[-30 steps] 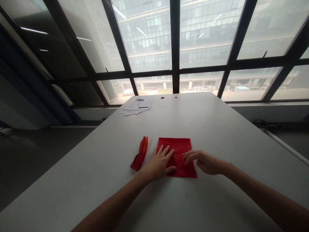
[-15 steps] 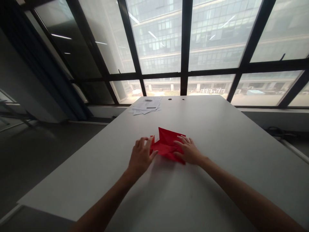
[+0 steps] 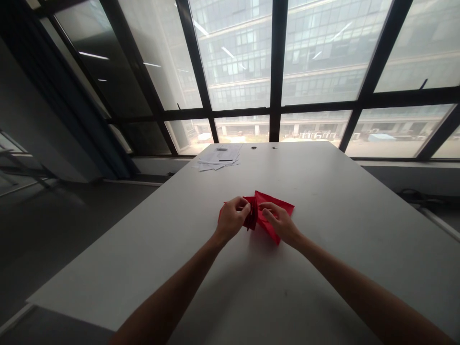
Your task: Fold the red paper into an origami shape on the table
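A thin red folded sheet (image 3: pixel 276 207), paper or cloth, stands creased between my hands on the white table (image 3: pixel 316 177). Its right side fans out into pointed corners, and darker folded layers bunch up in the middle. My left hand (image 3: pixel 233 218) is closed with thumb and fingertips pinching the left part, some of which shows behind the knuckles. My right hand (image 3: pixel 282 224) has its fingers curled together at the middle folds, in front of the right flap. The exact spot its fingertips grip is partly hidden.
A stack of white papers (image 3: pixel 217 160) with a small pale object (image 3: pixel 222 149) on top lies at the far left of the table. Two small dark spots mark the far edge. Large framed windows (image 3: pixel 237 62) rise behind; a dark blue curtain (image 3: pixel 72 96) hangs left.
My left hand has moved right and closed on the folds. My right hand has gone from spread over the sheet to curled fingers. The sheet has shifted right, its middle bunched up.
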The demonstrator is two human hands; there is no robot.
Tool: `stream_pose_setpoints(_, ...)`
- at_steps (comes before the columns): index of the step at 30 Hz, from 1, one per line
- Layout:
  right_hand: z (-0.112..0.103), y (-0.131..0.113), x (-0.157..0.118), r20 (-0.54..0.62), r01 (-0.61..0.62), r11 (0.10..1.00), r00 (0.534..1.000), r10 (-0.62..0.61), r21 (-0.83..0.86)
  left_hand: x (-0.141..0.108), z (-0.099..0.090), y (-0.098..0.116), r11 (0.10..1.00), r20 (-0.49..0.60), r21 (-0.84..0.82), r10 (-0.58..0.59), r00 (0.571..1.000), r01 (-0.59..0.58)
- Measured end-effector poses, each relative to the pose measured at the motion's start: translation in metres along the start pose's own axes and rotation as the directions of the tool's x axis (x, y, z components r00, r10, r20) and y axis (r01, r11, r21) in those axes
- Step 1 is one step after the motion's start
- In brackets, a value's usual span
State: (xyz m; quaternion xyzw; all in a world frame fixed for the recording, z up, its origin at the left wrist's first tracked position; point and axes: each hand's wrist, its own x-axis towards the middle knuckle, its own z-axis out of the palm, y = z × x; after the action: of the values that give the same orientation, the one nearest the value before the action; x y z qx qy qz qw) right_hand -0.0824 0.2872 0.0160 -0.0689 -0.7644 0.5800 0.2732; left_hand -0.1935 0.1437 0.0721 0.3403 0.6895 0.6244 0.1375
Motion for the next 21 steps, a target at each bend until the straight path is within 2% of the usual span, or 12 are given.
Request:
stream_pose_setpoints(3, -0.014, 0.003, 0.0, 0.073, -0.041, 0.997, 0.997, 0.037, 0.058, 0.017, 0.031, -0.01, 0.985, 0.091, -0.141, -0.088, 0.992, 0.1)
stream_pose_setpoints(6, -0.03, 0.011, 0.001, 0.077, -0.117, 0.988, 0.991, 0.11, 0.103, 0.029, 0.049, -0.022, 0.972, 0.124, -0.185, -0.121, 0.985, 0.143)
stream_pose_setpoints(10, -0.043, 0.026, 0.001, 0.095, -0.192, 0.947, 0.98, 0.172, 0.257, 0.033, 0.058, -0.034, 0.974, 0.061, -0.197, -0.103, 0.993, 0.113)
stream_pose_setpoints(14, -0.042, 0.028, -0.001, 0.06, -0.224, 0.882, 0.974, 0.219, 0.415, 0.027, 0.061, -0.046, 0.979, 0.009, -0.198, -0.054, 0.999, 0.054)
stream_pose_setpoints(17, -0.041, 0.022, -0.003, 0.039, -0.172, 0.916, 0.985, 0.169, 0.362, 0.024, 0.063, -0.053, 0.974, -0.005, -0.222, -0.046, 0.999, 0.043)
stream_pose_setpoints(21, -0.047, 0.018, -0.003, 0.078, -0.107, 0.978, 0.992, 0.095, 0.178, 0.026, 0.065, -0.061, 0.952, -0.047, -0.296, -0.096, 0.994, 0.078)
